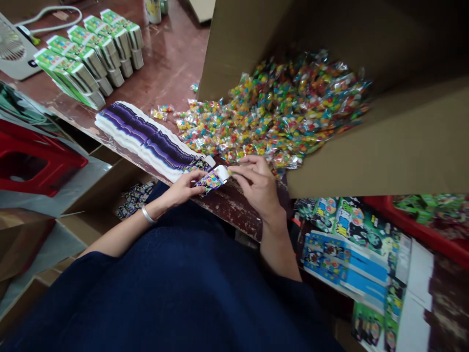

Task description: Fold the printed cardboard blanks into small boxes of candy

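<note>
My left hand grips a small purple printed candy box, its white end flap standing up toward the right. Just right of that flap is my right hand, fingers bent and pinched together at the box's mouth. A speck of yellow shows at those fingertips, too small to name. Behind the box, a long row of flattened purple-and-white boxes lies overlapped along the table edge. Beyond my right hand spreads a large heap of clear packets of colourful candies.
A big cardboard carton lies on its side around the heap. Stacked green cartons and a white fan stand at the back left. Below left, an open box holds filled purple packs. Printed sheets lie at right beside a red crate.
</note>
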The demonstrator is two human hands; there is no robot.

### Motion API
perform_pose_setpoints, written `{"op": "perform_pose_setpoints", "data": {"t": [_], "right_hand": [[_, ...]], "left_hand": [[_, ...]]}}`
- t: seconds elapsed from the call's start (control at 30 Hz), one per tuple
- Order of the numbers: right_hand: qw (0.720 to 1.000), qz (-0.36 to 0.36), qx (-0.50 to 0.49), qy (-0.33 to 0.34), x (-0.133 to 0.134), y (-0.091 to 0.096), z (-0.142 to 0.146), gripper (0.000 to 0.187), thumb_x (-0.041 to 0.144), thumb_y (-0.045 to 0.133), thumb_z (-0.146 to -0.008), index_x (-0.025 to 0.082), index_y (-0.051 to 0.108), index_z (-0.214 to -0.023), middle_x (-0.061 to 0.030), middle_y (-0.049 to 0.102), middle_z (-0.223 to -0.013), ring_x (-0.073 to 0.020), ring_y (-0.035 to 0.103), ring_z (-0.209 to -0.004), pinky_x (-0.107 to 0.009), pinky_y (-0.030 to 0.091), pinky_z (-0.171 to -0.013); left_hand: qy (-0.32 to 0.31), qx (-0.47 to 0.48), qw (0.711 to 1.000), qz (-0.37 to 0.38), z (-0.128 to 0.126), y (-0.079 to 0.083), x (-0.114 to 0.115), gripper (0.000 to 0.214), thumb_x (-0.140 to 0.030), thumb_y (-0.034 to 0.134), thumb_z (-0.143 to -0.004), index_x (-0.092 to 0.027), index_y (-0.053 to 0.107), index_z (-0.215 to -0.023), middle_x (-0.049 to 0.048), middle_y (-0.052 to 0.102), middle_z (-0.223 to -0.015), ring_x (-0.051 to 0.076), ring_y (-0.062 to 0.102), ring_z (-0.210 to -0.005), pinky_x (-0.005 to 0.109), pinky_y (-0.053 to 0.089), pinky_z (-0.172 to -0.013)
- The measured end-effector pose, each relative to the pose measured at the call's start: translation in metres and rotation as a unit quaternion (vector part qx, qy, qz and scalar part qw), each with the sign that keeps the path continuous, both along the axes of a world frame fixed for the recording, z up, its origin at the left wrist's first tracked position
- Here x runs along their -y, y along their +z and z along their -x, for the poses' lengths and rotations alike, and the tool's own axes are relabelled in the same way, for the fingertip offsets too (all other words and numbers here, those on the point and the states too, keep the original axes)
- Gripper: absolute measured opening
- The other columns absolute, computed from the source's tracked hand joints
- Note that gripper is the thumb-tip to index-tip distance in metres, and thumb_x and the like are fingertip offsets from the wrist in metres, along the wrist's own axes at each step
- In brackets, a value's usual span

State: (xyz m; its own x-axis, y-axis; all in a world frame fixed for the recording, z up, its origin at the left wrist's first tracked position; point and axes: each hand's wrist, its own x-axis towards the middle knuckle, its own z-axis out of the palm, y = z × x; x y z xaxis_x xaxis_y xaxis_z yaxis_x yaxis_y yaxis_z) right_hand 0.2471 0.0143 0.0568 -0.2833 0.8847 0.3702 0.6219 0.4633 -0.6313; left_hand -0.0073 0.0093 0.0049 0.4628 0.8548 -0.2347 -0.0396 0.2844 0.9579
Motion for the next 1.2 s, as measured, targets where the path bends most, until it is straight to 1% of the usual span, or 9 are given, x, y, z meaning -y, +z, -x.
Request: {"op": "perform_pose_setpoints", "data": {"t": [0.2, 0.4, 0.53, 0.63, 0.77, 0.83, 0.93, 1.03, 1.2], "right_hand": [[0.986, -0.012, 0.152, 0.074, -0.006, 0.008, 0.019, 0.033, 0.012, 0.056, -0.101, 0.025, 0.072, -0.127, -0.0108, 0.074, -0.114, -0.0276, 0.07, -0.107, -0.045, 0.061, -0.094], [0.991, 0.004, 0.081, 0.105, -0.012, 0.009, 0.019, 0.021, 0.021, 0.061, -0.102, 0.024, 0.074, -0.118, -0.0108, 0.07, -0.129, -0.0264, 0.071, -0.117, -0.045, 0.061, -0.101], [0.996, 0.005, 0.044, 0.073, -0.013, 0.007, 0.022, 0.021, 0.025, 0.064, -0.102, 0.027, 0.076, -0.12, -0.0069, 0.073, -0.108, -0.0232, 0.073, -0.1, -0.042, 0.062, -0.091], [0.998, 0.009, 0.036, 0.055, -0.012, 0.006, 0.027, 0.028, 0.025, 0.065, -0.102, 0.028, 0.073, -0.128, -0.0051, 0.076, -0.097, -0.0243, 0.073, -0.099, -0.043, 0.061, -0.092], [0.998, 0.039, -0.032, 0.028, -0.009, 0.003, 0.03, 0.03, 0.036, 0.06, -0.105, 0.032, 0.07, -0.133, -0.0054, 0.079, -0.102, -0.0253, 0.073, -0.107, -0.046, 0.06, -0.101], [0.993, 0.035, -0.107, -0.021, -0.006, -0.003, 0.032, 0.026, 0.04, 0.059, -0.105, 0.032, 0.072, -0.126, -0.0068, 0.078, -0.117, -0.0256, 0.072, -0.116, -0.047, 0.06, -0.103], [0.976, 0.076, -0.2, -0.039, 0.001, -0.023, 0.039, 0.026, 0.046, 0.069, -0.099, 0.029, 0.074, -0.118, -0.0081, 0.073, -0.132, -0.0257, 0.072, -0.119, -0.042, 0.064, -0.095], [0.966, 0.115, -0.229, -0.035, 0.007, -0.045, 0.046, 0.028, 0.045, 0.071, -0.096, 0.028, 0.071, -0.119, -0.0053, 0.078, -0.116, -0.0219, 0.077, -0.1, -0.037, 0.066, -0.087], [0.979, 0.06, -0.186, -0.057, 0.007, -0.06, 0.056, 0.015, 0.04, 0.067, -0.098, 0.026, 0.069, -0.095, -0.0036, 0.078, -0.1, -0.0209, 0.075, -0.088, -0.038, 0.063, -0.085]], "left_hand": [[-0.004, 0.019, 0.999, -0.027, -0.005, -0.002, 0.002, 0.033, -0.026, 0.078, -0.081, -0.017, 0.067, -0.111, 0.0054, 0.071, -0.107, 0.021, 0.065, -0.098, 0.037, 0.052, -0.091], [-0.01, 0.064, 0.998, -0.002, -0.012, -0.009, 0.005, 0.04, -0.026, 0.08, -0.081, -0.017, 0.062, -0.116, 0.0075, 0.075, -0.112, 0.02, 0.071, -0.096, 0.037, 0.055, -0.091], [0.017, 0.054, 0.998, -0.02, -0.016, -0.007, 0.008, 0.037, -0.031, 0.078, -0.085, -0.016, 0.063, -0.115, 0.0069, 0.075, -0.107, 0.018, 0.071, -0.091, 0.036, 0.057, -0.089], [0.056, 0.033, 0.996, -0.054, -0.017, -0.005, 0.01, 0.037, -0.029, 0.078, -0.084, -0.016, 0.064, -0.115, 0.006, 0.071, -0.105, 0.017, 0.07, -0.091, 0.035, 0.059, -0.088], [0.119, 0.018, 0.988, -0.093, -0.016, 0.001, 0.014, 0.061, -0.023, 0.08, -0.082, -0.023, 0.055, -0.138, 0.0022, 0.063, -0.105, 0.012, 0.067, -0.078, 0.028, 0.06, -0.075], [0.133, 0.029, 0.985, -0.104, -0.015, 0.006, 0.014, 0.069, -0.022, 0.08, -0.083, -0.027, 0.05, -0.145, 0.0015, 0.061, -0.107, 0.01, 0.067, -0.075, 0.025, 0.059, -0.071], [0.14, 0.055, 0.983, -0.107, -0.014, 0.011, 0.013, 0.06, -0.024, 0.081, -0.085, -0.027, 0.054, -0.138, 0.0017, 0.062, -0.107, 0.012, 0.069, -0.08, 0.024, 0.06, -0.072], [0.132, 0.067, 0.985, -0.088, -0.014, 0.011, 0.011, 0.046, -0.028, 0.085, -0.082, -0.023, 0.062, -0.122, 0.0011, 0.061, -0.105, 0.01, 0.067, -0.077, 0.022, 0.059, -0.07], [0.113, 0.066, 0.991, -0.04, -0.015, 0.007, 0.01, 0.045, -0.034, 0.09, -0.078, -0.02, 0.063, -0.112, 0.0008, 0.059, -0.105, 0.001, 0.05, -0.055, 0.014, 0.042, -0.047]]}}
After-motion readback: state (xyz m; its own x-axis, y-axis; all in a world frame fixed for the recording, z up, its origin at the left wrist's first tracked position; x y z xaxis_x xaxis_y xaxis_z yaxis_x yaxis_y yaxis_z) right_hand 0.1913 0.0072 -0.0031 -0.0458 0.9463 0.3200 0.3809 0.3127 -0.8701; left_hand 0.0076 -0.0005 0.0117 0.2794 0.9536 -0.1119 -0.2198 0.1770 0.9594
